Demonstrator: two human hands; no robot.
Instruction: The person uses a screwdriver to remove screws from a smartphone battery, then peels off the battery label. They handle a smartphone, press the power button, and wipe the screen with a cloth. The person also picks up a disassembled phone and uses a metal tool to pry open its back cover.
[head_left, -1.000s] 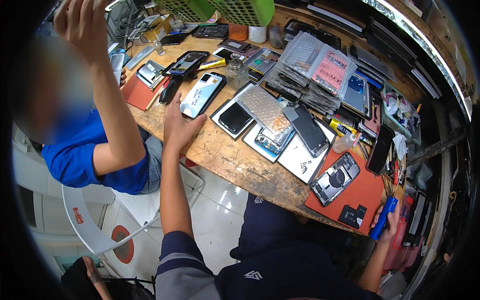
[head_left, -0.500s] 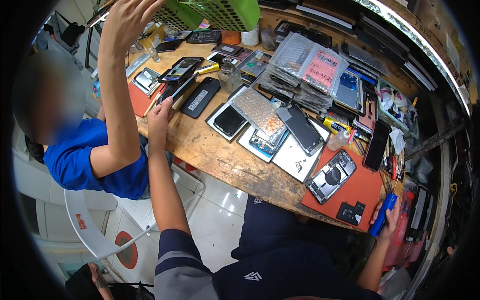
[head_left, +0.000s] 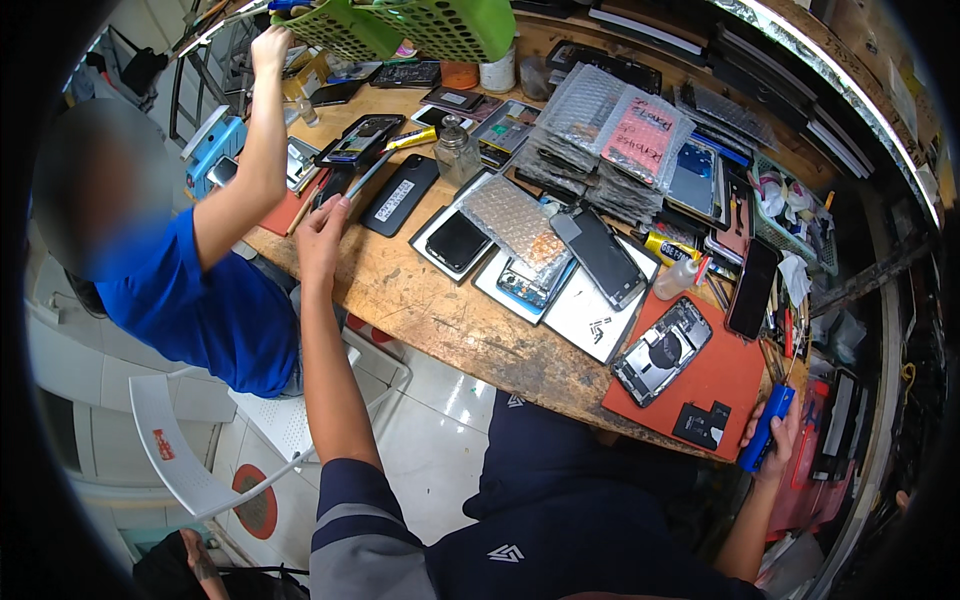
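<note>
My left hand [head_left: 322, 238] reaches over the far left of the bench, its fingers closed on a thin, flat panel [head_left: 372, 172] seen nearly edge-on, perhaps a phone part. A black phone back [head_left: 404, 194] with a white label lies just right of it. Down at the bench's right front corner, my right hand [head_left: 780, 440] grips a blue-handled screwdriver [head_left: 767, 428], shaft upward. Left of that hand, an opened phone [head_left: 663, 352] with a round black coil rests on an orange-red mat [head_left: 740, 375]. Small black parts [head_left: 702, 426] lie at the mat's front.
A co-worker in blue [head_left: 210, 300] sits at the left, one arm raised to a green basket [head_left: 440, 28]. Bubble-wrapped packs [head_left: 640, 140] are stacked at the back. A glass jar [head_left: 458, 150], a dropper bottle [head_left: 677, 278] and a dark phone [head_left: 752, 288] stand or lie on the bench.
The co-worker's raised arm has swung left and away, its hand now at the green basket's left end. My left hand has shifted slightly; my right hand has stayed still.
</note>
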